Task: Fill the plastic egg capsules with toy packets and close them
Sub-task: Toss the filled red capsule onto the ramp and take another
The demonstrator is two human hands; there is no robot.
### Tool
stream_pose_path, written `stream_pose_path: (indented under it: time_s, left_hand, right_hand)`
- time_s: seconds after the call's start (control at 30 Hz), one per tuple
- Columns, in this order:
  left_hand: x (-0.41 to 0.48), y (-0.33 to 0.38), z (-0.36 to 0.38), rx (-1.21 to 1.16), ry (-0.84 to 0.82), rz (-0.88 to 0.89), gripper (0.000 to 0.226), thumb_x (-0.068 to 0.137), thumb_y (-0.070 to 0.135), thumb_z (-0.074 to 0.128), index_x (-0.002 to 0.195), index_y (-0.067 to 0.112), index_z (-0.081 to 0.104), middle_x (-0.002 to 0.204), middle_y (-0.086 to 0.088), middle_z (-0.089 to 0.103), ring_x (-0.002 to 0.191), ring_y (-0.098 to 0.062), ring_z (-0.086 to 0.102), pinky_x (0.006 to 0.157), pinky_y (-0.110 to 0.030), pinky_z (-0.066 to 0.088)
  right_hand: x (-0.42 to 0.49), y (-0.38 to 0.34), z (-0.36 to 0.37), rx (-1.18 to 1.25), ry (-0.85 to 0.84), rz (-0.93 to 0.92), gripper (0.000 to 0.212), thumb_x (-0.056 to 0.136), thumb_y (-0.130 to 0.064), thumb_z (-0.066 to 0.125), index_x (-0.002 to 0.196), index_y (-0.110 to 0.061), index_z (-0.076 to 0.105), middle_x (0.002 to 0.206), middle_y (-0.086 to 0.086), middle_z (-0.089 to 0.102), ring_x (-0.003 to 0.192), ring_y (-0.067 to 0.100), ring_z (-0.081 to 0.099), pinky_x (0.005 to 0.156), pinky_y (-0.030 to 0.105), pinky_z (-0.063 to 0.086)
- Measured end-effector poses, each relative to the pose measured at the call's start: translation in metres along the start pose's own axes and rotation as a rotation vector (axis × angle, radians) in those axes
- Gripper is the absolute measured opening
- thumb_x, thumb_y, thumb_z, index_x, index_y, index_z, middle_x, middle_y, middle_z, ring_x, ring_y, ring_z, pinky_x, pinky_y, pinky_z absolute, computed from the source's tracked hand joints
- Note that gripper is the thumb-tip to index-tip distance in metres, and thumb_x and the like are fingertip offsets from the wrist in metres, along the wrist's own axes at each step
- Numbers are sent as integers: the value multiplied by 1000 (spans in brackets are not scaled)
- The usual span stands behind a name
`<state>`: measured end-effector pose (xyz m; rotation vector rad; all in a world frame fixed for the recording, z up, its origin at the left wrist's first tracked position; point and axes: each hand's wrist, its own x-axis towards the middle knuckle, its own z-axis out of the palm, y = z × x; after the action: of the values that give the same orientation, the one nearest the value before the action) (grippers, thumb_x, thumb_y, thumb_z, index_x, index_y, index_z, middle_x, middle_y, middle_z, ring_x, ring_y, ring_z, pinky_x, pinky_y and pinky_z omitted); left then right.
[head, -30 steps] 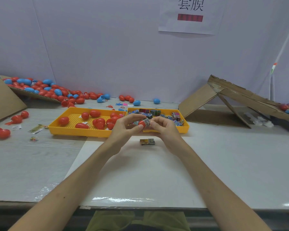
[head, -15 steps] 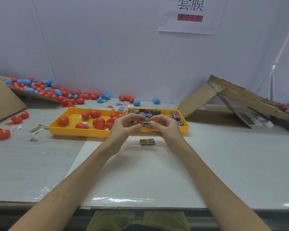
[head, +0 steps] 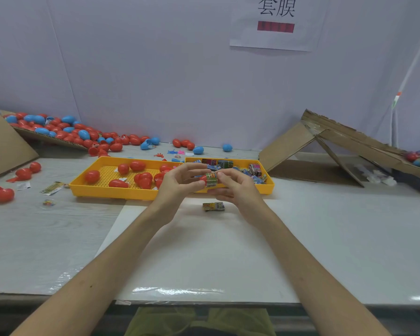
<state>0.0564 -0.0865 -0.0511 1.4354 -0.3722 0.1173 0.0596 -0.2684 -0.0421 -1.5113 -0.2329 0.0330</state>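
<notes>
The two yellow trays stand in your way directly beyond your fingers (head: 192, 166). The egg tray (head: 112, 191) is behind and to their left, and the packet tray (head: 270, 186) is behind and to their right, with both front walls just beneath them. Nearer to you than your fingers, one loose packet (head: 213, 206) lies on the white sheet (head: 204, 258); the rest of that sheet toward you is open. Well to the right of your fingers a cardboard lean-to (head: 330, 144) rises, with bare table in between. Well to the left, scattered red eggs (head: 0, 194) and a cardboard slab (head: 2, 146) crowd the edge.
</notes>
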Motion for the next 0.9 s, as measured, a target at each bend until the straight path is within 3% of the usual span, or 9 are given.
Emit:
stream_pose_path:
  time_s: [0.17, 0.27, 0.4, 0.57, 0.7, 0.9]
  left_hand:
    - [0, 1, 0, -7, 0, -13, 38, 88, -6, 71, 118, 18, 69, 117, -2, 75, 114, -18, 69, 95, -32, 57]
    - [-1, 1, 1, 10, 22, -47, 28, 93, 4, 70, 115, 21, 71, 115, 0, 76, 113, -20, 69, 95, -35, 57]
    - [-1, 0, 2, 68, 45, -75, 21, 94, 14, 70, 114, 20, 73, 112, -3, 76, 110, -22, 70, 98, -43, 56]
    - [-1, 1, 2, 39, 72, -65, 21, 95, 9, 68, 109, 24, 75, 105, -1, 78, 104, -21, 73, 86, -32, 60]
    - [-1, 3, 3, 16, 74, -58, 23, 96, 9, 67, 107, 27, 75, 101, -2, 79, 99, -20, 74, 79, -26, 60]
    - [-1, 3, 4, 30, 86, -54, 21, 96, 13, 67, 108, 28, 76, 101, -3, 78, 99, -20, 74, 80, -27, 60]
  right_hand:
    - [0, 2, -1, 40, -11, -47, 15, 98, -10, 62, 111, -5, 66, 98, 6, 76, 86, 28, 75, 79, 33, 61]
    - [1, 2, -2, 40, 4, -74, 10, 97, -8, 64, 106, -9, 68, 96, 5, 77, 85, 26, 76, 73, 30, 60]
    - [3, 4, -3, 22, 36, -98, 11, 95, -10, 66, 104, -14, 70, 103, 9, 75, 95, 30, 74, 80, 39, 61]
    - [3, 4, -3, 22, 1, -101, 26, 95, -13, 68, 120, -20, 68, 111, 7, 74, 102, 26, 73, 84, 39, 60]
    - [1, 4, -2, -41, -19, -149, 30, 91, -14, 73, 116, -29, 71, 108, 0, 74, 101, 21, 73, 80, 34, 61]
    - [2, 5, -2, -42, 31, -162, 22, 91, -10, 73, 110, -21, 73, 109, 8, 75, 97, 20, 74, 75, 27, 59]
